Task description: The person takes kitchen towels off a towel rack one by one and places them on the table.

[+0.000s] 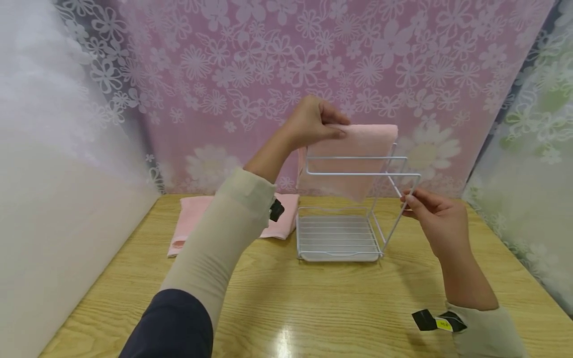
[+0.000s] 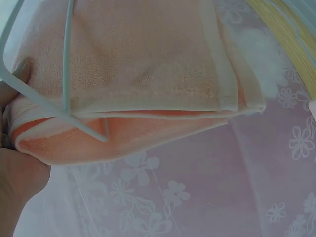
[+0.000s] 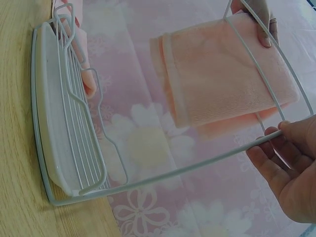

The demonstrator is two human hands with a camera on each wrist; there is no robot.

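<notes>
A white wire rack (image 1: 364, 174) stands on the table, with several top bars raised over its base. My left hand (image 1: 313, 124) pinches the folded upper edge of a pink towel (image 1: 353, 140) at its left end. The towel hangs in folds at the rack's upper bars, its lower corner dangling above the base. In the left wrist view, a white bar runs in front of the cloth and another bar end shows inside the fold. My right hand (image 1: 440, 223) grips the rack's right upright between thumb and fingers, clearly seen in the right wrist view.
A second pink towel (image 1: 192, 214) lies folded on the wooden table (image 1: 277, 293), left of the rack and partly behind my left forearm. A white tray (image 3: 54, 108) sits in the rack's base under a wire grid. Flowered curtains (image 1: 268, 59) enclose the back and sides.
</notes>
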